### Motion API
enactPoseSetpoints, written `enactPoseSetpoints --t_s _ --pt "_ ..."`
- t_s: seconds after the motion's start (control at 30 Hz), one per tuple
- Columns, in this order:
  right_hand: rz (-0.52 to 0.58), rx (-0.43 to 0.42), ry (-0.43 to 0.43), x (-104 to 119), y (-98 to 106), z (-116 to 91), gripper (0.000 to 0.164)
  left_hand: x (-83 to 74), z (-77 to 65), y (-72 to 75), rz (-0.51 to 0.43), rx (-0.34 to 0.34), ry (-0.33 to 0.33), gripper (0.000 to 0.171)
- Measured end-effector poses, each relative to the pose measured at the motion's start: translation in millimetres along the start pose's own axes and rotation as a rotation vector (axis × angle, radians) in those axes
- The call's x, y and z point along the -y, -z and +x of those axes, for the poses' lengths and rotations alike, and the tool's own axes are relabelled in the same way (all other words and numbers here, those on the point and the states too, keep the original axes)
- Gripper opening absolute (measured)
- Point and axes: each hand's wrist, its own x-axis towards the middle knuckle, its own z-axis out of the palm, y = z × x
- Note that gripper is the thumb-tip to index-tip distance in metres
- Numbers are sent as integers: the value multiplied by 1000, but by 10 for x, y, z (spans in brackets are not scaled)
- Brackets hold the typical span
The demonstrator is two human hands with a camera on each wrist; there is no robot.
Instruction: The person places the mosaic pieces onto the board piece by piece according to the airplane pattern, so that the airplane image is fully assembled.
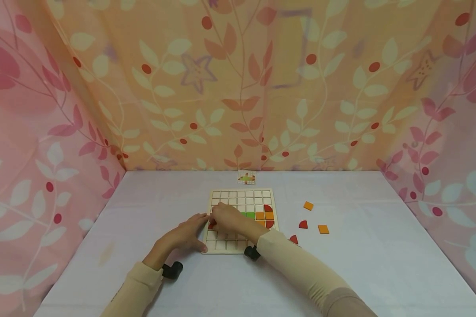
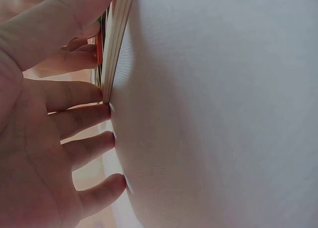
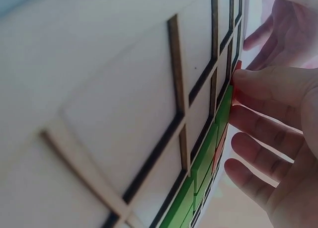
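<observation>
A pale wooden grid board (image 1: 242,193) lies on the table. My right hand (image 1: 228,219) reaches across to its left side, where thumb and index finger pinch a small red piece (image 3: 239,65) at the grid; its outline is mostly covered. Green squares (image 1: 251,215), orange squares (image 1: 259,215) and red quarter-circles (image 1: 268,208) sit in the board's cells, some hidden under my right hand. My left hand (image 1: 186,232) rests at the board's left edge, fingers extended against the side (image 2: 115,54), thumb at the near left corner.
Right of the board lie loose orange squares (image 1: 308,205) and red quarter-circles (image 1: 303,224), one partly behind the right sleeve (image 1: 297,264). A small pattern card (image 1: 247,177) is beyond the board. Patterned curtains (image 1: 238,88) enclose the white table (image 1: 143,193) at the back and sides.
</observation>
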Motion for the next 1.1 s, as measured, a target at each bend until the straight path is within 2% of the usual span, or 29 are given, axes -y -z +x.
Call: enactPoseSetpoints --t_s 0.2,0.47,0.67,0.9,1.1 --pt "31 -16 -6 0 13 -23 15 4 -6 -5 2 -2 -2 103" --pt "99 -86 4 -95 101 -129 19 -7 -17 -5 15 -6 -12 99" --pt "155 -117 -3 -266 153 -239 18 -19 -18 -8 30 -3 6 99" --pt "246 -142 -53 -525 213 -420 19 -24 -8 -28 32 -10 23 99" --pt "228 -165 -97 -788 284 -578 18 -27 -4 -45 25 -18 32 100"
